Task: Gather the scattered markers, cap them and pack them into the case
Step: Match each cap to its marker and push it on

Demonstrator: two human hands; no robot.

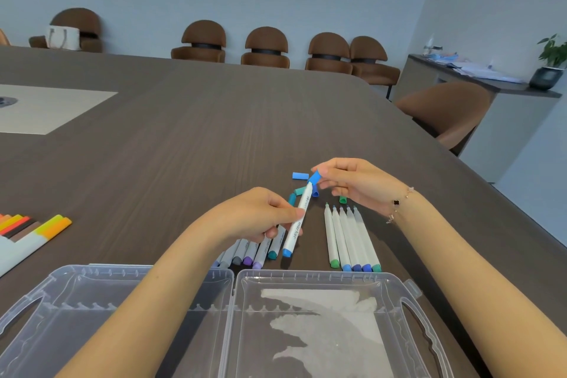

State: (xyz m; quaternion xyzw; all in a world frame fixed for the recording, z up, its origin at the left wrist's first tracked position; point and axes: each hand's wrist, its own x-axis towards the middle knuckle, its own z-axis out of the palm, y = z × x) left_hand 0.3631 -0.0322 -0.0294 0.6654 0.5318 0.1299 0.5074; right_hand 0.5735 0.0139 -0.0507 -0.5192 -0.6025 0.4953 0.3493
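While your left hand (pixel 260 218) is gripping the white marker (pixel 296 221) mid-barrel above the table (pixel 184 132), your right hand (pixel 346 181) is pinching a blue cap (pixel 315 177) at its tip. Five uncapped markers (pixel 346 236) are lying in a row just beside it; four loose caps (pixel 300 175) are sitting nearby. The clear case (pixel 233 285) is lying open.

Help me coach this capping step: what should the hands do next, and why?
Probably push the blue cap down until it seats. The right hand pinches it right at the tip of the white marker, which the left hand holds tilted, and the cap looks not fully on.
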